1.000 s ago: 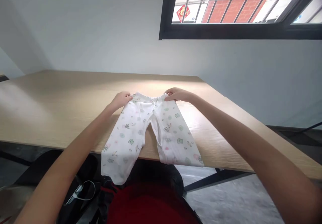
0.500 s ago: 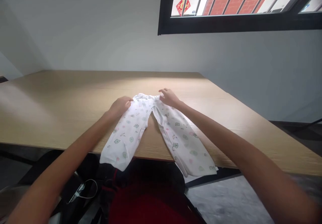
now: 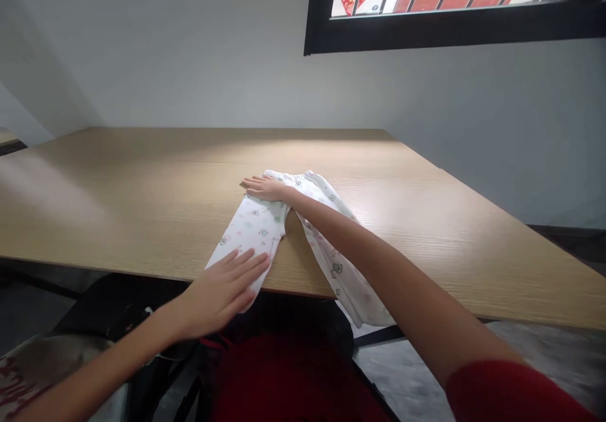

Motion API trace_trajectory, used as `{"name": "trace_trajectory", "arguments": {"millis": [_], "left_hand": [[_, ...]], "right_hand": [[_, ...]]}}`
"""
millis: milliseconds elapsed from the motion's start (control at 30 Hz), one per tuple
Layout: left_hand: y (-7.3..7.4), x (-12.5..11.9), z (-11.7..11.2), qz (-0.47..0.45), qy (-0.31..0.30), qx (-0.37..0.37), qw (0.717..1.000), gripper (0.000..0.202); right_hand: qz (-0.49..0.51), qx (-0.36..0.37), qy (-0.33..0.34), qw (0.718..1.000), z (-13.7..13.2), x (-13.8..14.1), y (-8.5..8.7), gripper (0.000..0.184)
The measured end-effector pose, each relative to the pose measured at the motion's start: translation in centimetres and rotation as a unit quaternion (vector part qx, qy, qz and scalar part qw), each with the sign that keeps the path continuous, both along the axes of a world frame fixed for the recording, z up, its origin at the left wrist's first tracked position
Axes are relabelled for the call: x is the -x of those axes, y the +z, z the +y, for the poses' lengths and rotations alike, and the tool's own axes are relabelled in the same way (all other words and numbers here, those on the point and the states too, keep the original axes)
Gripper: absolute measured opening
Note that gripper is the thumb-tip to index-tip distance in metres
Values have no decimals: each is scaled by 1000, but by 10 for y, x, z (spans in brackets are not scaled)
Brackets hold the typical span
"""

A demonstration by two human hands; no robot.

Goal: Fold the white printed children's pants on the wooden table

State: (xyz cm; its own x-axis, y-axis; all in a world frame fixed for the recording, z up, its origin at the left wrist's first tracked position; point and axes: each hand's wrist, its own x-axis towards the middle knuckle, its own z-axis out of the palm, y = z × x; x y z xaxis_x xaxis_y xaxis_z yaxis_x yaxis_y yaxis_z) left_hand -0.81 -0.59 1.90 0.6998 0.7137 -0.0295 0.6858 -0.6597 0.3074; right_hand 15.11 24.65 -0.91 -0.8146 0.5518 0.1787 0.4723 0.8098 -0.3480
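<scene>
Small white baby trousers (image 3: 258, 221) with a pale printed pattern lie on the wooden table (image 3: 142, 194), waistband away from me and both legs hanging over the near edge. My right hand (image 3: 266, 187) lies flat and open on the left side of the waistband, its arm crossing over the right leg. Down at the end of the left leg, by the table edge, rests my left hand (image 3: 221, 292), flat with its fingers spread.
The table runs wide to both sides and meets a grey wall. A black-framed window (image 3: 454, 11) sits high at the right. Below the table edge are my red clothing (image 3: 288, 378) and a dark bag with a white cable (image 3: 142, 321).
My left hand slid from the waistband down the left leg to its end. My right hand crossed over to the left side of the waistband. The trouser legs spread apart.
</scene>
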Motion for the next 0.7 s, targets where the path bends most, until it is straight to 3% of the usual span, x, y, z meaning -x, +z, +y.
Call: {"name": "trace_trajectory", "arguments": {"millis": [100, 167, 267, 333, 367, 433, 533, 600, 700], "left_hand": [[9, 11, -34, 8, 48, -1, 999, 47], [19, 7, -32, 1, 87, 18, 996, 39], [34, -22, 3, -43, 111, 15, 993, 42], [37, -58, 40, -89, 71, -23, 993, 41], [36, -80, 60, -104, 34, -42, 993, 41], [29, -124, 96, -47, -26, -42, 998, 44], [11, -180, 125, -12, -36, -34, 999, 52], [-1, -202, 117, -6, -34, -34, 999, 54], [-13, -208, 70, 2, -65, -48, 997, 53]], "right_hand": [[24, 63, -7, 998, -1, -1, 8, 41], [48, 142, -22, 988, -10, -12, 17, 41], [111, 233, -31, 966, -28, -46, 31, 42], [145, 239, -29, 960, -39, -78, 36, 40], [153, 237, -35, 959, -44, -94, 38, 37], [149, 245, -64, 956, -51, -124, 39, 33], [129, 267, -119, 948, -53, -153, 31, 34], [126, 247, -131, 952, -50, -160, 21, 37], [136, 187, -112, 966, -44, -162, 7, 41]]}}
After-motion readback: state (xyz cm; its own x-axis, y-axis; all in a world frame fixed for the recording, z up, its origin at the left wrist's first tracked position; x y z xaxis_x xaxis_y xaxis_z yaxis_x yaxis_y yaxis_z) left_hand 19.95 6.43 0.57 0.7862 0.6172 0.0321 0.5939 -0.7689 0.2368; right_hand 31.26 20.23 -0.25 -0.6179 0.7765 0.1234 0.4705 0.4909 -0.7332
